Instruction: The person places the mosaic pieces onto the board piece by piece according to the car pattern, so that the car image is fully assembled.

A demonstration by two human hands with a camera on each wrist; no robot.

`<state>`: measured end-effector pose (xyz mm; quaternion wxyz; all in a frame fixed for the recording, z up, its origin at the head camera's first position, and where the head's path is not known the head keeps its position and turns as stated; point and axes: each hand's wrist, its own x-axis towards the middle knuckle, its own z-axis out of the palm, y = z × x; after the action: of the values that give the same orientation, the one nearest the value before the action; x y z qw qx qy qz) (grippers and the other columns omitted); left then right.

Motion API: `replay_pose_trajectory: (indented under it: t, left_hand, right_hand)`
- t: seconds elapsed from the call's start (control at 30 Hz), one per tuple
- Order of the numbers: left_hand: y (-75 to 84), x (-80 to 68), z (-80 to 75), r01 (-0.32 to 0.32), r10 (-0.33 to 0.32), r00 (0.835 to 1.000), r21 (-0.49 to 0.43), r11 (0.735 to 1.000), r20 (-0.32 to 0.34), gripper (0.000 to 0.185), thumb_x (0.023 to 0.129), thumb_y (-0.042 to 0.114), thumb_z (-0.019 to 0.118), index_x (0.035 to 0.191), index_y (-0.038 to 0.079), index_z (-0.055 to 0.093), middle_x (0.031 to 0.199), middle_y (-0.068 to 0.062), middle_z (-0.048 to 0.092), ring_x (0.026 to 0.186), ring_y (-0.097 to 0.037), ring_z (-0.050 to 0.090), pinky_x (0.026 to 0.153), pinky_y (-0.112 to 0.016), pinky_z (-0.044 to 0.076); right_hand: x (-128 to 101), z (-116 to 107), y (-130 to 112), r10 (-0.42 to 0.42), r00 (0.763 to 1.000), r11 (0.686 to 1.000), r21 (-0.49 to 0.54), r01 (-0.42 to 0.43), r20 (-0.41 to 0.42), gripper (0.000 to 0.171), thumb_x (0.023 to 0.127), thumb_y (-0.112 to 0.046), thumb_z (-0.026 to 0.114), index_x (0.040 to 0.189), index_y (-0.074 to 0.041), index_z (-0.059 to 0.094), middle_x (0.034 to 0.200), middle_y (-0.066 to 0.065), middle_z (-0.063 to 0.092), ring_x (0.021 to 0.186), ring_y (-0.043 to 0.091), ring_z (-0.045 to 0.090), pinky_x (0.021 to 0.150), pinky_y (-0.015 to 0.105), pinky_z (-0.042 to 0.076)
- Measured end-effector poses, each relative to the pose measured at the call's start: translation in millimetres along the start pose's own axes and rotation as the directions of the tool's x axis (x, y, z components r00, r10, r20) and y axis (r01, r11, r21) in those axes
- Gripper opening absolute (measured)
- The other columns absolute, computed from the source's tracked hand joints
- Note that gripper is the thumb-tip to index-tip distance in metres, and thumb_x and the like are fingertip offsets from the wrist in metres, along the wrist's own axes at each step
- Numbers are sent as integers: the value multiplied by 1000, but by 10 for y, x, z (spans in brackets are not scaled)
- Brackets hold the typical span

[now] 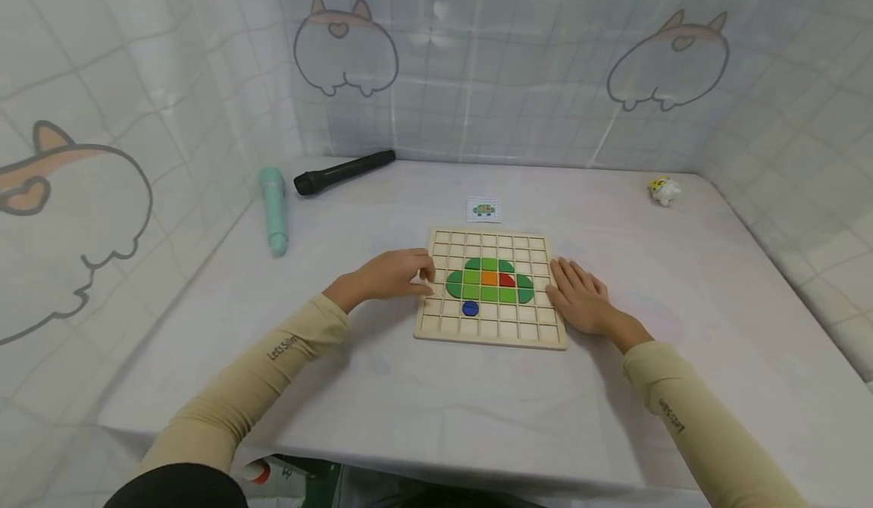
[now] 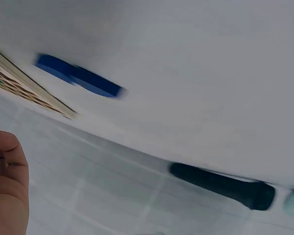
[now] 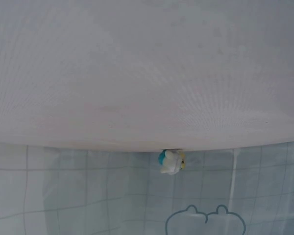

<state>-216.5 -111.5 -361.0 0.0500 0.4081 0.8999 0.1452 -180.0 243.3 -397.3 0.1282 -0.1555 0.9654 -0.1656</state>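
Two forearms in beige sleeves reach forward from the bottom of the head view toward a square wooden grid board (image 1: 492,332) lying flat near the middle of a white-covered table (image 1: 436,409). At the board's left edge, the left hand (image 1: 392,275) rests with its fingers lightly bent, their tips touching the rim and outermost squares; it grips nothing. At the board's right edge, the right hand (image 1: 578,296) lies flat with fingers straight and together, pressed against the side of the board. Inside the board, coloured tiles fill a cluster of squares: a green rounded shape (image 1: 488,282) with an orange tile (image 1: 489,277) and a red tile (image 1: 506,280) at its centre. One blue round tile (image 1: 470,308) sits alone just below the green shape's left end. Just beyond the board's far edge lies a small picture card (image 1: 483,209) showing a similar green figure. Well beyond the board to its left lie a black microphone (image 1: 344,172) and, nearer the left wall, a mint-green cylindrical handle (image 1: 273,209). Far beyond the board to its right, close to the wall, sits a small white and yellow toy figure (image 1: 664,189). The left wrist view is blurred, showing the board's corner, the microphone and part of the hand.
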Motion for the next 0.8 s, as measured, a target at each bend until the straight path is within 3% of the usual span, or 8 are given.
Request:
replay_pose_trajectory:
  t: [0.23,0.4,0.57,0.8]
  left_hand:
    - [-334,-435,-226,120,-120,992,-12,993,-28,17,84,16,73,96,7,65,93,-1,57,80,-20,56,70,-32,47]
    - [-515,-646,-214,203,-204,979,-34,979,-4,21,84,21,73,97,7,64,90,-1,55,77,-16,53,69,-33,46]
    - [-620,-711,-117,204,-200,978,-92,975,55,27,87,20,71,108,6,60,93,-2,55,78,-15,52,71,-32,46]
    - [-615,-672,-84,154,-147,987,-136,979,59,21,89,14,68,107,6,59,92,-2,55,77,-15,51,70,-31,46]
  right_hand:
    - [-4,3,-4,-13,1000,1000,22,13,-10,65,103,-40,19,150,1,1,155,21,-3,140,37,-7,103,59,1]
    - [-5,22,29,-23,999,999,27,23,-25,67,102,-44,18,150,1,1,155,21,-2,140,36,-6,103,59,1]
    - [-13,11,26,-16,1000,999,27,16,-15,66,103,-41,19,150,1,1,155,21,-3,140,37,-7,103,59,0]
    - [-10,1,1,-11,1000,1000,2,11,-5,64,104,-39,19,150,1,0,155,21,-3,140,37,-7,103,60,1]
